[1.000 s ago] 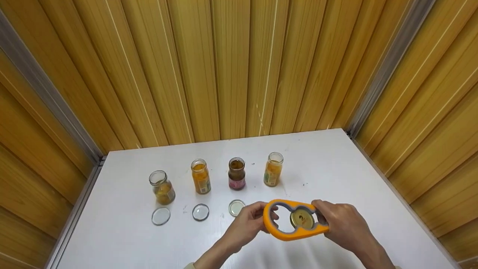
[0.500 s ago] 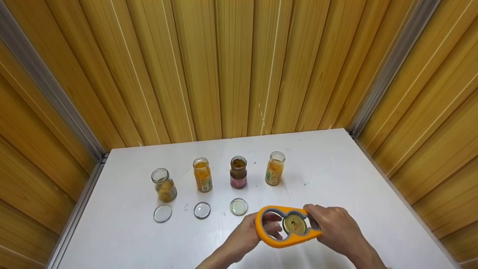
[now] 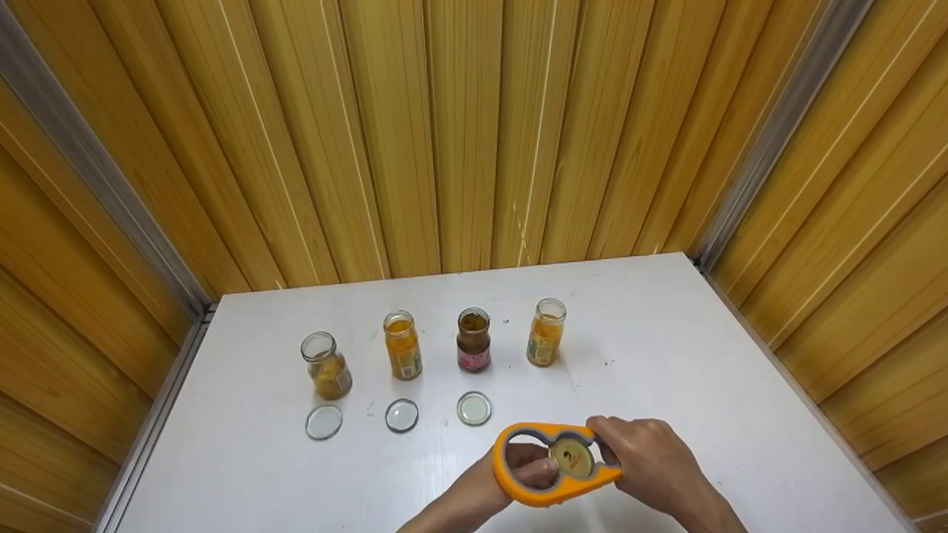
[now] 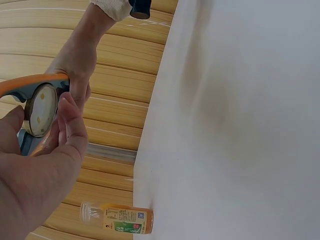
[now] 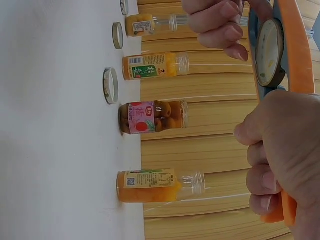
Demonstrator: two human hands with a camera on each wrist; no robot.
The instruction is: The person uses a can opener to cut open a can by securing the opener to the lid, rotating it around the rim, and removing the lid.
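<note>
My right hand grips the handles of an orange jar opener with grey inner edges, held above the near part of the table. A gold jar lid, marked with a dark figure on top, sits in the opener's smaller opening. From the left, my left hand reaches to this lid, its thumb showing through the opener's larger opening in the head view. In the left wrist view, the thumb and fingers pinch the lid from either side, its pale underside facing that camera.
On the white table stand open glass jars: one with yellowish contents, an orange one, a dark one with a pink label and another orange one. Loose lids lie upturned before three of them. Wood-patterned walls surround the table.
Both hands have moved left and toward the near edge with the jar opener and lid. My left thumb has come through the larger opening to the lid's edge.
</note>
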